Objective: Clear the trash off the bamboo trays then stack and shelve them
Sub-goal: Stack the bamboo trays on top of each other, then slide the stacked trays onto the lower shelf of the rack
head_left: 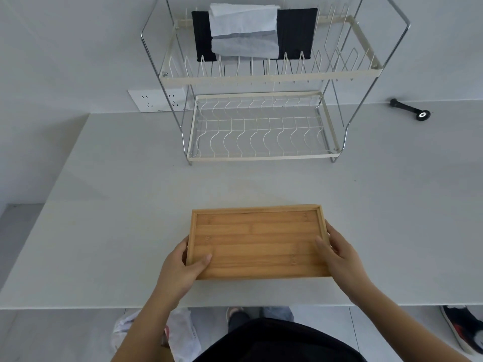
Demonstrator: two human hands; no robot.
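Observation:
A bamboo tray (257, 241) with a raised rim lies near the front edge of the white table; a second rim edge shows just behind its far side, so it looks like a stack. Nothing lies in it. My left hand (180, 267) grips its left end, thumb inside the tray. My right hand (337, 253) grips its right end, thumb on the tray floor. Beyond it stands a two-tier wire rack (261, 158); its lower shelf (261, 131) holds nothing.
The rack's upper tier (264, 77) holds a black cloth (298, 32) with a white tissue pack (244, 30) over it. A black tool (411, 109) lies at the back right. A wall socket (150, 100) sits behind the rack. A white plastic bag (180, 333) is on the floor below the table edge.

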